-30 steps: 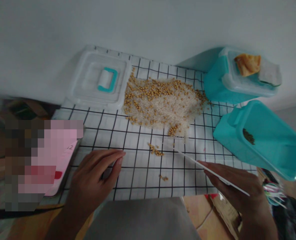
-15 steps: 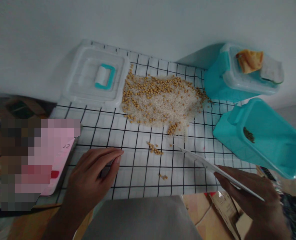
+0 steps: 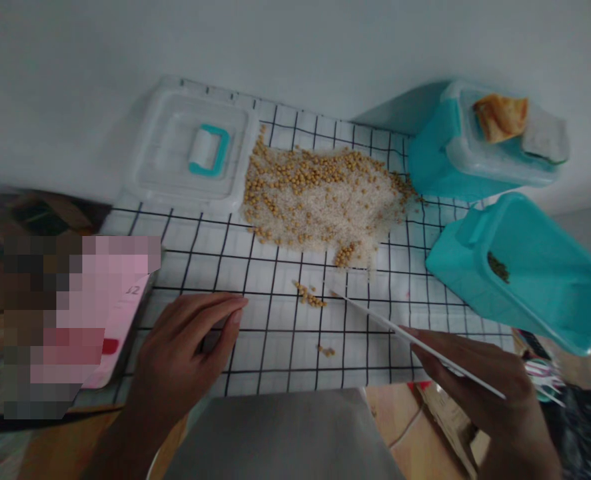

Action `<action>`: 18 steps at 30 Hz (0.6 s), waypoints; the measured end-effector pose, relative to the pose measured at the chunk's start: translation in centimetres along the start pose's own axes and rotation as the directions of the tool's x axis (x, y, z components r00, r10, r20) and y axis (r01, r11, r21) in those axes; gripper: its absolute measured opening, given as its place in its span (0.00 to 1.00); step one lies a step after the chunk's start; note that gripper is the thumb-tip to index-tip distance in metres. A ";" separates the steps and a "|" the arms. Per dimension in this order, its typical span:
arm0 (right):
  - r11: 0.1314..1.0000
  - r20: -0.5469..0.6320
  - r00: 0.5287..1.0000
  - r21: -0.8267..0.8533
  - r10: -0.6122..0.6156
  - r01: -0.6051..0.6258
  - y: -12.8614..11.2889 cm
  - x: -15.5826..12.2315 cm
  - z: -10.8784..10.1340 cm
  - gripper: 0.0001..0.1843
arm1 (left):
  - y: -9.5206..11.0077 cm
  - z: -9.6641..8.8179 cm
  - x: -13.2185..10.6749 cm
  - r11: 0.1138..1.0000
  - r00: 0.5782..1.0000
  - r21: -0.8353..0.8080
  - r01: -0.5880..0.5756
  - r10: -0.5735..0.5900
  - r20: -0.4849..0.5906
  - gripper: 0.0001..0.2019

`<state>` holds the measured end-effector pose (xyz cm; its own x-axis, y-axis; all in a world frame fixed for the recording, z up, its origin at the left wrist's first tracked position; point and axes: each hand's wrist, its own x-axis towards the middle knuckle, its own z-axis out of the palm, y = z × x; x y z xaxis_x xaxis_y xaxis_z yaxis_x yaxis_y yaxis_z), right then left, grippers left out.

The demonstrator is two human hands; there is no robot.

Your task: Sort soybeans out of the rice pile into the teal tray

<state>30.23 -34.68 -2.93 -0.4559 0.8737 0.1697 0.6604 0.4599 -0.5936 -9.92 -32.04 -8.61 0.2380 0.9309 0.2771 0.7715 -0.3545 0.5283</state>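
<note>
My right hand (image 3: 480,380) grips a thin white flat piece (image 3: 375,315), seen nearly edge-on; its kind I cannot make out. The far end reaches down to the checked cloth, just right of a small group of yellow soybeans (image 3: 310,295). A few pale bits (image 3: 326,351) lie nearer to me. Beyond spreads a heap of white rice (image 3: 345,207) mixed with soybeans, with a bean cluster (image 3: 345,255) at its front edge. On the cloth at the left rests my left hand (image 3: 190,347), thumb and fingertips together, nothing visible between them.
A clear lid (image 3: 170,153) with a turquoise handle lies back left. At right stand a lidded turquoise container (image 3: 430,160) with items on top, and a tilted open turquoise bin (image 3: 550,267) holding some green grains (image 3: 498,267). A pink-faced device (image 3: 120,313) sits at left.
My right hand has moved left with the white flat piece, whose tip is now closer to the small soybean group. My left hand has stayed in place.
</note>
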 end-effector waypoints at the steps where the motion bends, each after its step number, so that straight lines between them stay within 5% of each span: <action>1: 1.000 0.016 1.000 0.007 -0.005 0.005 -0.2 0.1 0.0 0.28 | 0.0 0.0 0.0 1.000 1.000 -0.001 -0.004 0.004 0.000 0.16; 18: 0.993 0.087 0.996 0.115 0.018 -0.028 -1.7 1.4 0.5 0.27 | 0.1 0.1 0.2 1.000 1.000 0.006 -0.015 0.015 -0.006 0.16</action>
<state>28.19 -34.26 -2.07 -0.4943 0.8646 0.0902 0.5995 0.4142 -0.6849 -9.79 -31.89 -8.56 0.2461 0.9248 0.2901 0.7713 -0.3682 0.5192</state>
